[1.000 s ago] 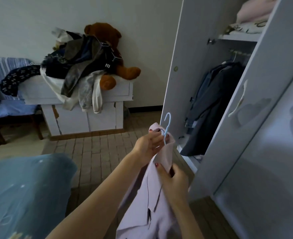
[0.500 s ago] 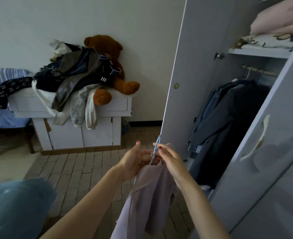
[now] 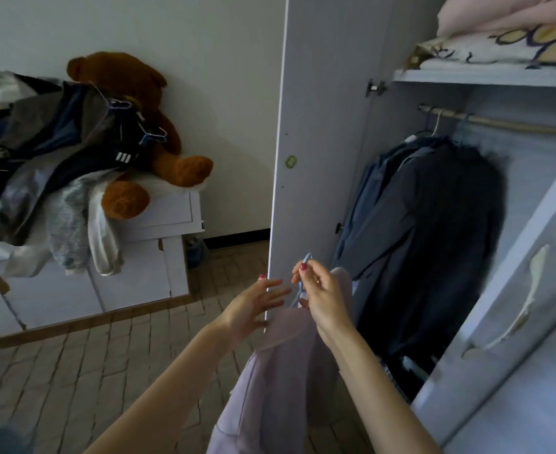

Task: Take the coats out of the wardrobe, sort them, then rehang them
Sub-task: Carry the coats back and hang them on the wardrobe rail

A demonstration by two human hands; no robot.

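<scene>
Coats are split between two places: a few dark ones (image 3: 434,231) hang on the rail (image 3: 512,123) inside the open wardrobe (image 3: 322,126) at the right of the frame, while a heap of garments (image 3: 50,158), some with hangers showing, lies on the white cabinet (image 3: 158,221) at the left, against a brown teddy bear (image 3: 139,126). A pale pink coat (image 3: 280,381) hangs low in the centre from a light blue hanger (image 3: 303,276). The right hand (image 3: 322,296) pinches that hanger's neck between thumb and fingers, bearing the coat's weight. The left hand (image 3: 257,303) is just beside it, fingers spread and loose, holding nothing; whether it brushes the fabric I cannot tell. By my reading the rehanging is under way but far from finished: the pink coat has yet to go onto the rail, and the pile on the cabinet remains to be dealt with
</scene>
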